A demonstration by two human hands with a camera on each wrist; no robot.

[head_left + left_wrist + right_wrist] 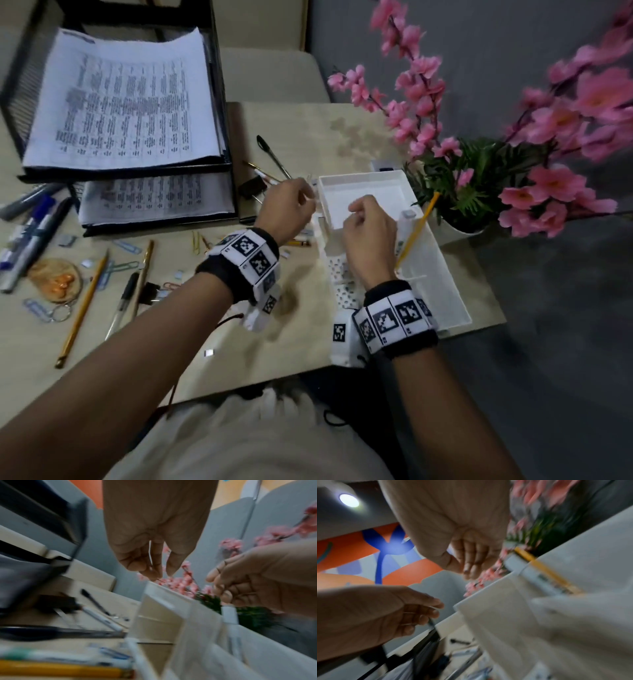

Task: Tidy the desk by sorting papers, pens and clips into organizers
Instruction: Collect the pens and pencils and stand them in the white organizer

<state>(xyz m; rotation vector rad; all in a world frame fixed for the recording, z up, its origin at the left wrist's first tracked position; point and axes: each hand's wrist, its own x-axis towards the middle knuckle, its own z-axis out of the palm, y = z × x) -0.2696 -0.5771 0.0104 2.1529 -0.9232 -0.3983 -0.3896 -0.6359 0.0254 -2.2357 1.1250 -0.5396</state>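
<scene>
Two stacks of papers (120,99) already fill the black trays, but pens (32,233), pencils and clips (120,267) still litter the desk (239,325). Both hands, left hand (291,205) and right hand (368,228), hover curled at the white organizer (445,284); their contents cannot be told.

Beige desk (308,329): black paper tray (222,164) rear left, white organizer (455,308) right, flower pot (459,229) behind; markers (27,240), pencils (82,308), paper clips (120,267), keyring (56,281) scattered left.
</scene>
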